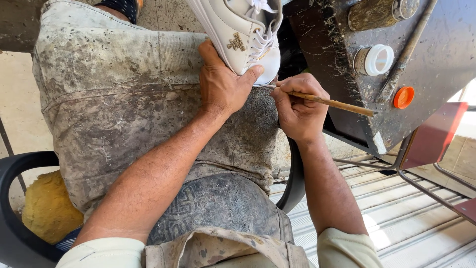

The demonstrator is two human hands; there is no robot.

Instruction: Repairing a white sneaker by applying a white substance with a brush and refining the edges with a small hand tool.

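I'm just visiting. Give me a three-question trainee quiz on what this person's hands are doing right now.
1. True or false: the left hand steadies the white sneaker on the lap.
2. What does the right hand hold? A) a thin wooden-handled tool B) scissors C) a cloth
3. What colour is the loose cap on the dirty work surface?

Key: 1 true; 2 A, the thin wooden-handled tool, its tip at the shoe's sole edge; 3 orange.

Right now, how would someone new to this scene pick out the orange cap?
Start at the dark, dirty metal work surface slanting across the upper right. Along its lower edge, past the tip of the thin wooden stick in the right hand, lies the orange cap. It is the only bright orange piece; the nearby open jar is white-rimmed.
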